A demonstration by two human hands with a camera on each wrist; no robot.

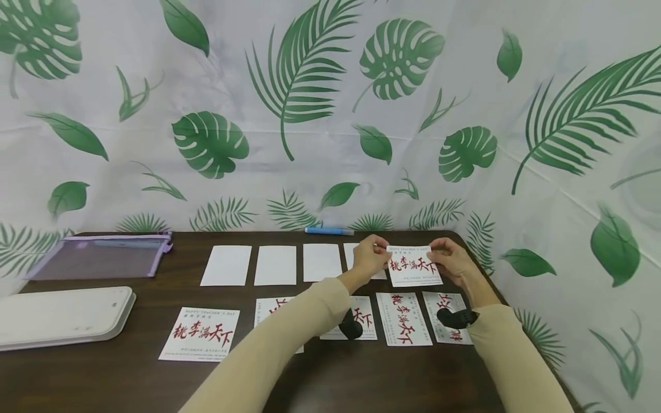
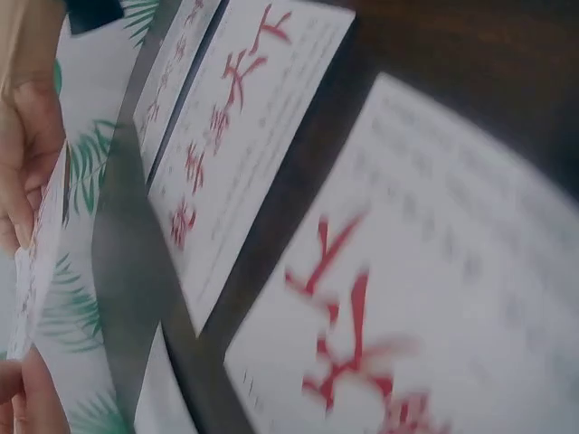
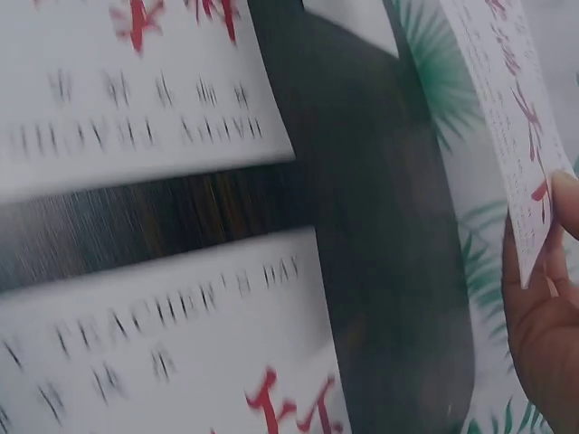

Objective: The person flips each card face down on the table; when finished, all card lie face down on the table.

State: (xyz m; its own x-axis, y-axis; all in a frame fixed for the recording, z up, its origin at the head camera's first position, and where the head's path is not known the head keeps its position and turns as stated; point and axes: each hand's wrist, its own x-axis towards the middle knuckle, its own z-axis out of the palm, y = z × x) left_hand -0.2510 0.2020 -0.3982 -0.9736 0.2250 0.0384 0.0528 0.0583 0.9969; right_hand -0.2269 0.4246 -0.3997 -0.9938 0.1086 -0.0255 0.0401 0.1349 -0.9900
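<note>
At the far left of the dark table (image 1: 129, 378) lies a flat white device (image 1: 62, 316), and behind it a purple mesh pouch (image 1: 100, 256) with a zip edge; moving right, a printed card with red characters (image 1: 198, 334) sits alone near the front edge, turned sideways to the others; behind it runs a back row of blank white cards (image 1: 276, 264), side by side with narrow gaps between them, and a blue pen (image 1: 328, 231) rests near the curtain just past them; the nearer row holds more printed cards (image 1: 404, 319), partly crossed by the person's beige sleeves; the left wrist view shows two of these close up, though it is too blurred to read the small print; over the right end of the back row the left hand (image 1: 369, 258) pinches the left edge of a raised printed card (image 1: 414, 265), fingers curled on top and thumb beneath, and the right hand (image 1: 451, 259) pinches the opposite edge in the same way; the card is held between the two hands just above the table, its red lettering facing up toward the person; in the right wrist view the card's corner (image 3: 520, 154) shows against the curtain with a thumb (image 3: 563, 203) pressed on it; a leaf-patterned curtain (image 1: 330, 115) hangs behind and round the right side of the table.
</note>
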